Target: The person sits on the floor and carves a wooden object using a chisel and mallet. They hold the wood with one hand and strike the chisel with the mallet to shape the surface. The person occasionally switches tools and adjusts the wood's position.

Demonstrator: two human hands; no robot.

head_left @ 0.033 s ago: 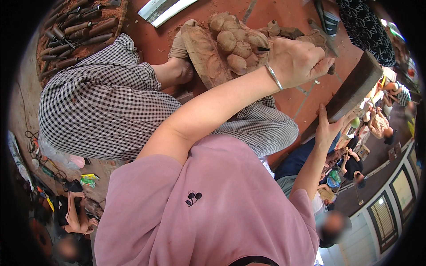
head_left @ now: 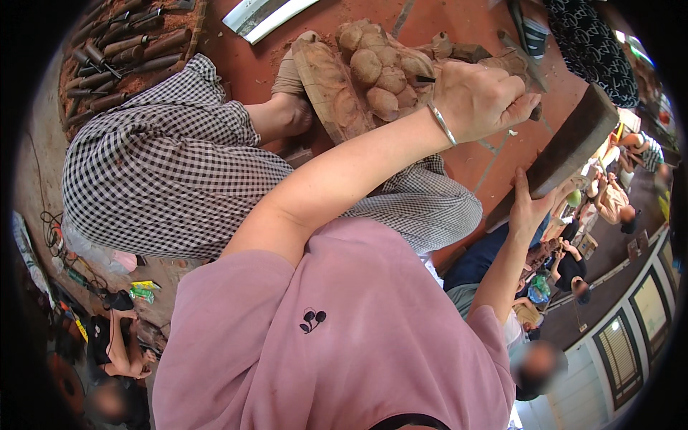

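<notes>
My left hand (head_left: 479,100) is closed in a fist around a carving chisel (head_left: 424,79). Only the chisel's dark metal tip shows on one side, with the end of its handle at the other. The tip is at the right side of a brown wood carving (head_left: 383,68) with rounded, fruit-like lumps; whether it touches is unclear. At the right, my right hand (head_left: 529,208) grips a long, dark wooden mallet (head_left: 570,140), held tilted and apart from the chisel. Part of that grip is hidden behind the wood.
A tray (head_left: 197,32) of wooden-handled chisels (head_left: 129,54) stands at the far left. My bare foot (head_left: 290,115) is beside the carving on red floor tiles (head_left: 494,168). Someone's sandalled foot (head_left: 534,36) is at the upper right. Other people sit along the right and lower left.
</notes>
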